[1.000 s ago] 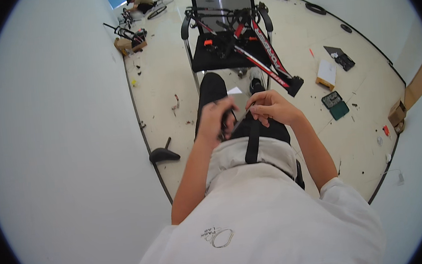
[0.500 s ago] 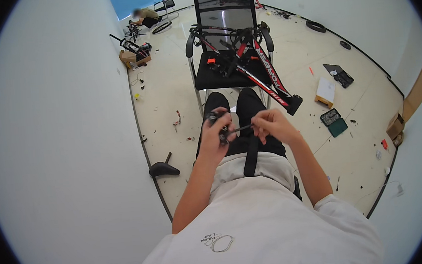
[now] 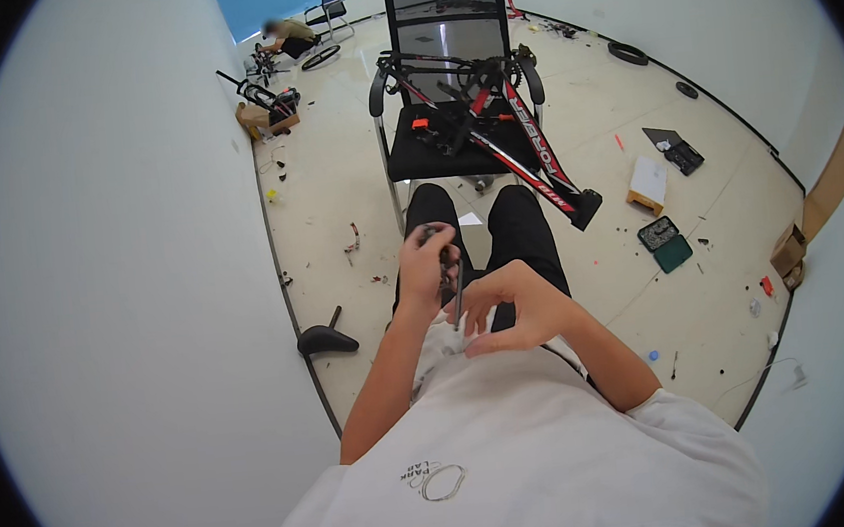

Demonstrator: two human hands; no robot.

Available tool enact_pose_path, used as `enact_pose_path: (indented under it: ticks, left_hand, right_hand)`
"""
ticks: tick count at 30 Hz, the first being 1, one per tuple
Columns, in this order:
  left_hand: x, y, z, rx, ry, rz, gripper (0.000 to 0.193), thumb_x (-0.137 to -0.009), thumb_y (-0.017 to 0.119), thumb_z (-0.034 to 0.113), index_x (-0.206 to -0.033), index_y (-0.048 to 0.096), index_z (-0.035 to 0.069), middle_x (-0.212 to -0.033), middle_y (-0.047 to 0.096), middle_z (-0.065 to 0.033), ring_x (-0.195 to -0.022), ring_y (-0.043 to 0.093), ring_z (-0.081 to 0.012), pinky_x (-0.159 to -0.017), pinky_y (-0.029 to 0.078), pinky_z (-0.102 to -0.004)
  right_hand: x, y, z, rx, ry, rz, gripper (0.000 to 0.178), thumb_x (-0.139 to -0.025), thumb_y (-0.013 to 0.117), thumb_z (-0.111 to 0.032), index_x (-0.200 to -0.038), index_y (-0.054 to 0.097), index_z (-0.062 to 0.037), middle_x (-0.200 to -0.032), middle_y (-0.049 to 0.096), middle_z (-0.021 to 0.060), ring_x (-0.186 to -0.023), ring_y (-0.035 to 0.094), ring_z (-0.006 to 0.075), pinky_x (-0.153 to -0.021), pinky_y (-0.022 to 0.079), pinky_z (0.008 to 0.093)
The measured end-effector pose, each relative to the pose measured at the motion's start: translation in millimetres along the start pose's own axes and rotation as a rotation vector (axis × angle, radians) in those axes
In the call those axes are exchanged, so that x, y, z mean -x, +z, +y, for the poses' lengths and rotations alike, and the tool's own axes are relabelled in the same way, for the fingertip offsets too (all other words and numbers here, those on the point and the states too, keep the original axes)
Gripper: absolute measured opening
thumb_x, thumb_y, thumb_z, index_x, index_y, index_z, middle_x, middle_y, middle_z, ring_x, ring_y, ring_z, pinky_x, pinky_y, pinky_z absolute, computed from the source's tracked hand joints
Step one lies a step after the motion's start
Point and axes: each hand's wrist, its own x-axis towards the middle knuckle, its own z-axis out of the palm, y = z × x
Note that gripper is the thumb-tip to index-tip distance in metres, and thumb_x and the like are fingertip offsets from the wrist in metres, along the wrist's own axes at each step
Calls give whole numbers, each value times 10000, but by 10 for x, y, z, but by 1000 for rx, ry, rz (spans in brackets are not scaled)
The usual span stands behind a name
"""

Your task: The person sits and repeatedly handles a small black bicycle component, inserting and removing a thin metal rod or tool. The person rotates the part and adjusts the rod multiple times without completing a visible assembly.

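Note:
My left hand (image 3: 426, 265) is closed around a small dark metal part (image 3: 450, 259), held above my lap near my left thigh. From this part a thin dark rod (image 3: 460, 305) points down toward my body. Fingers cover most of the part, so I cannot tell its kind. My right hand (image 3: 524, 305) is beside the rod's lower end, in front of my white shirt. Its fingers are curved and apart, with nothing seen gripped in them.
A black chair (image 3: 447, 151) in front of my knees bears a red and black bicycle frame (image 3: 503, 151). A bicycle saddle (image 3: 328, 339) lies left; an opened bit case (image 3: 666, 242) and a black toolbox (image 3: 678, 151) lie right. A person (image 3: 292, 39) crouches far left.
My right hand has let go of the rod and moved down toward my body, its fingers spreading. The rod has swung from pointing right to pointing toward me. My knees have moved apart.

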Motion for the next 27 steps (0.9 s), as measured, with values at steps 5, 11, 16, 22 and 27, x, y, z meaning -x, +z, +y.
enact_pose_path:
  ticks: [5,11,16,22,27]
  left_hand:
    - [4,116,-372,-179,-57,-174,150,-866,642,133,-984,645,40,-679,579,-3,-565,526,-65,-467,370,-220]
    - [-1,11,-435,-121,32,-204,62,-825,657,53,-878,639,26,-722,569,-17,-637,547,-59,-525,409,-221]
    - [68,57,-569,-87,167,-221,25,-831,613,33,-829,588,28,-701,538,-19,-588,509,-62,-501,401,-232]
    - [-22,46,-381,118,177,101,70,-902,561,82,-962,531,64,-641,542,-46,-472,495,-133,-424,420,-277]
    - [-44,-159,-69,303,213,188,82,-911,556,104,-979,513,88,-726,551,-50,-547,515,-147,-489,440,-278]
  right_hand:
    - [119,10,91,399,-32,189,352,-623,902,-187,-878,706,-44,-757,691,69,-630,645,135,-570,486,237]
    - [116,61,245,533,-210,337,349,-628,877,-223,-863,692,-45,-721,637,67,-617,604,196,-558,472,268]
    - [-9,27,168,533,-164,418,233,-660,839,-173,-779,698,-31,-693,657,83,-610,641,220,-594,498,281]
    - [64,-89,297,254,-175,331,340,-693,802,-117,-1002,680,-39,-960,700,92,-730,663,183,-680,512,269]
    - [149,-91,399,-137,177,159,585,-731,656,-27,-1292,495,-5,-1221,609,177,-904,689,228,-850,528,356]
